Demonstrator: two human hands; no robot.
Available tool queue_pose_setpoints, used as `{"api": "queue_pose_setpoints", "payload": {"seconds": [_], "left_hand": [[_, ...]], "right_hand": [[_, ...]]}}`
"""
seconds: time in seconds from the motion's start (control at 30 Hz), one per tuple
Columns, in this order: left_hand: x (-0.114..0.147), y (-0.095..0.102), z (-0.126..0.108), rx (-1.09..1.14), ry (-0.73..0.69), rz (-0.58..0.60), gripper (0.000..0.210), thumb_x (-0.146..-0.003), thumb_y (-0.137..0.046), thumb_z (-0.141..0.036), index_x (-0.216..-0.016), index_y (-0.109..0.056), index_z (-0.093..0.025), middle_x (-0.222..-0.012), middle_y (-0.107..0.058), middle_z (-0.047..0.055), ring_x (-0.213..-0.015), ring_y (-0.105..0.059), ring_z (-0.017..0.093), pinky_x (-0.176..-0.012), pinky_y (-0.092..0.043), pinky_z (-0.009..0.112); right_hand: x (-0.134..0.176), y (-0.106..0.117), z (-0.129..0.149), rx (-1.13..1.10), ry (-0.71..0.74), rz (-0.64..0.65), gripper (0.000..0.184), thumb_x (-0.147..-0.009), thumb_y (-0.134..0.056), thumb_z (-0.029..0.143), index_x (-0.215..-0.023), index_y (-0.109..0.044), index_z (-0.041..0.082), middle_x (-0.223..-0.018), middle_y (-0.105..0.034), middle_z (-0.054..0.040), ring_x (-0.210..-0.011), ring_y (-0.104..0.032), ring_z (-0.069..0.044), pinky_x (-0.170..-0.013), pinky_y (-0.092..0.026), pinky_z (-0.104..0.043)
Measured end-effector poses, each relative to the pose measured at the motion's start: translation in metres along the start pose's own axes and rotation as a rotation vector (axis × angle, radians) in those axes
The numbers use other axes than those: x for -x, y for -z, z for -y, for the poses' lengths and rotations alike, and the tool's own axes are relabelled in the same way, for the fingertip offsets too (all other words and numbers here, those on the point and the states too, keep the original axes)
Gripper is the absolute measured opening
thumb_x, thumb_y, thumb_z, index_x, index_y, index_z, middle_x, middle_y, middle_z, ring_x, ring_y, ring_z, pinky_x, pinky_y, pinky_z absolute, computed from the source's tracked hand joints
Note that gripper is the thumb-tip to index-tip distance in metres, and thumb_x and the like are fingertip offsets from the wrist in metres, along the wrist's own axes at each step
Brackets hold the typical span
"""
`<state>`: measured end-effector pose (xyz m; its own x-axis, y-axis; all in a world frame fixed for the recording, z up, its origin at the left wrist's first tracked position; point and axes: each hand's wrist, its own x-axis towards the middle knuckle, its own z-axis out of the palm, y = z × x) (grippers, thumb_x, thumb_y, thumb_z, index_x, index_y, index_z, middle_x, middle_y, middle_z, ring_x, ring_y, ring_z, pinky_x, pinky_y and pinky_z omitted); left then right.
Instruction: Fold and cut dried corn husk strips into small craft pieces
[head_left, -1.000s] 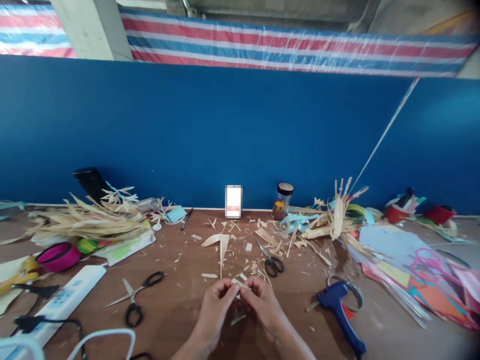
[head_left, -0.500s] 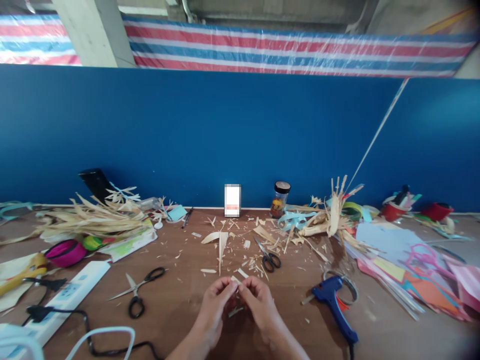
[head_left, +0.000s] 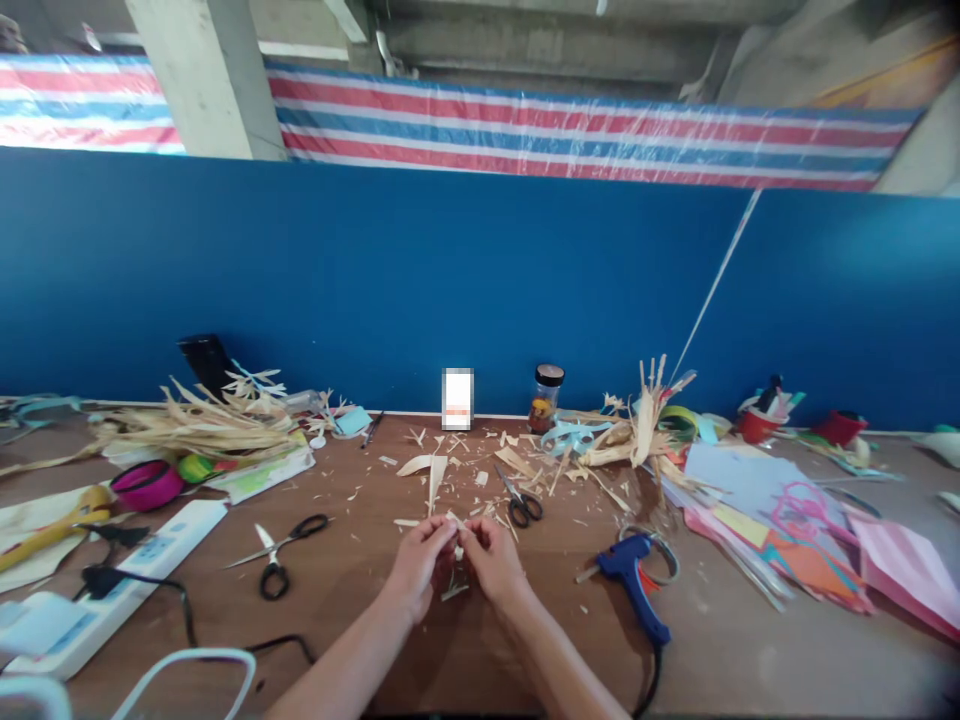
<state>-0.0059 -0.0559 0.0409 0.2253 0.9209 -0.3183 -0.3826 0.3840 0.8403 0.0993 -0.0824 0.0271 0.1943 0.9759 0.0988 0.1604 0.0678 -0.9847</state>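
Observation:
My left hand (head_left: 417, 566) and my right hand (head_left: 491, 562) meet over the near middle of the table. Their thumbs and index fingers are pinched together on a small pale strip of dried husk (head_left: 453, 521), mostly covered by the fingertips. Under the hands lies a small whitish scrap (head_left: 454, 592). Just beyond my fingers are a pointed husk piece (head_left: 436, 482) and many loose trimmings. Black-handled scissors (head_left: 524, 508) lie past my right hand. A second, opened pair of scissors (head_left: 276, 548) rests left of my left hand.
A blue glue gun (head_left: 637, 588) lies to the right, its cord running to the near edge. On the left are a white power strip (head_left: 176, 540) and a husk pile (head_left: 202, 425). A lidded jar (head_left: 545, 400) and a lit screen (head_left: 457, 398) stand by the blue partition (head_left: 450, 280).
The camera view has shifted, so most table items appear farther left. Both hands stay pinched together, and less of the husk strip shows between the fingertips.

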Motion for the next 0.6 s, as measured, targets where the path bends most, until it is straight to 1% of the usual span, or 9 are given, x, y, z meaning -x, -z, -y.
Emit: {"api": "queue_pose_setpoints", "payload": {"seconds": [0.07,0.13,0.2,0.23,0.3,0.37,0.47,0.6], "left_hand": [[-0.01,0.0,-0.005,0.007,-0.044,-0.036,0.023,-0.057,-0.074,-0.029,-0.066,-0.058,-0.015,-0.047,-0.052,-0.007,-0.042,-0.05,0.005,-0.045,-0.04,0.016],[-0.018,0.001,-0.008,0.015,-0.077,-0.08,0.021,-0.057,-0.073,-0.026,-0.067,-0.058,-0.015,-0.051,-0.055,-0.006,-0.044,-0.052,0.005,-0.045,-0.042,0.015],[-0.023,0.003,-0.009,0.029,-0.092,-0.122,0.02,-0.058,-0.073,-0.023,-0.068,-0.058,-0.015,-0.053,-0.058,-0.005,-0.046,-0.054,0.006,-0.046,-0.044,0.015],[-0.025,0.004,-0.009,0.037,-0.095,-0.14,0.018,-0.059,-0.073,-0.022,-0.068,-0.058,-0.015,-0.053,-0.059,-0.004,-0.047,-0.055,0.006,-0.046,-0.045,0.015],[-0.028,0.003,-0.007,0.057,-0.095,-0.174,0.016,-0.06,-0.072,-0.019,-0.067,-0.059,-0.014,-0.054,-0.06,-0.002,-0.048,-0.056,0.007,-0.046,-0.046,0.016],[-0.031,0.0,-0.004,0.077,-0.094,-0.202,0.015,-0.061,-0.072,-0.018,-0.067,-0.059,-0.014,-0.054,-0.061,-0.001,-0.047,-0.057,0.007,-0.046,-0.047,0.016],[-0.035,-0.002,-0.003,0.099,-0.097,-0.23,0.014,-0.062,-0.071,-0.018,-0.068,-0.059,-0.013,-0.055,-0.061,0.0,-0.047,-0.057,0.007,-0.048,-0.048,0.016],[-0.039,0.001,-0.01,0.09,-0.113,-0.248,0.016,-0.062,-0.072,-0.021,-0.069,-0.059,-0.013,-0.055,-0.061,-0.001,-0.048,-0.056,0.006,-0.048,-0.048,0.015]], "right_hand": [[-0.009,0.006,0.001,0.077,0.055,-0.026,0.017,-0.075,-0.053,0.03,-0.083,-0.058,0.016,-0.071,-0.062,-0.0027,-0.059,-0.056,-0.015,-0.055,-0.043,-0.024],[-0.015,0.017,0.003,0.153,0.101,-0.071,0.019,-0.075,-0.051,0.026,-0.091,-0.058,0.017,-0.083,-0.062,-0.0053,-0.071,-0.057,-0.017,-0.067,-0.043,-0.028],[-0.02,0.035,0.002,0.327,0.159,-0.14,0.019,-0.078,-0.047,0.023,-0.093,-0.058,0.019,-0.088,-0.06,-0.0072,-0.08,-0.055,-0.02,-0.075,-0.04,-0.031],[-0.022,0.044,0.001,0.474,0.199,-0.18,0.019,-0.08,-0.044,0.022,-0.092,-0.059,0.019,-0.09,-0.06,-0.0079,-0.084,-0.053,-0.022,-0.078,-0.038,-0.033],[-0.027,0.062,-0.004,0.791,0.243,-0.242,0.02,-0.08,-0.041,0.018,-0.088,-0.06,0.019,-0.093,-0.059,-0.0098,-0.088,-0.052,-0.024,-0.079,-0.036,-0.034],[-0.031,0.074,-0.013,0.999,0.228,-0.243,0.021,-0.08,-0.041,0.016,-0.086,-0.061,0.019,-0.094,-0.059,-0.0113,-0.087,-0.052,-0.025,-0.076,-0.036,-0.034],[-0.033,0.079,-0.026,1.13,0.2,-0.196,0.02,-0.079,-0.043,0.016,-0.083,-0.062,0.019,-0.093,-0.059,-0.0114,-0.084,-0.053,-0.025,-0.072,-0.037,-0.033],[-0.033,0.075,-0.037,1.178,0.186,-0.181,0.021,-0.082,-0.041,0.018,-0.082,-0.062,0.02,-0.093,-0.058,-0.0108,-0.08,-0.054,-0.024,-0.067,-0.037,-0.031]]}}
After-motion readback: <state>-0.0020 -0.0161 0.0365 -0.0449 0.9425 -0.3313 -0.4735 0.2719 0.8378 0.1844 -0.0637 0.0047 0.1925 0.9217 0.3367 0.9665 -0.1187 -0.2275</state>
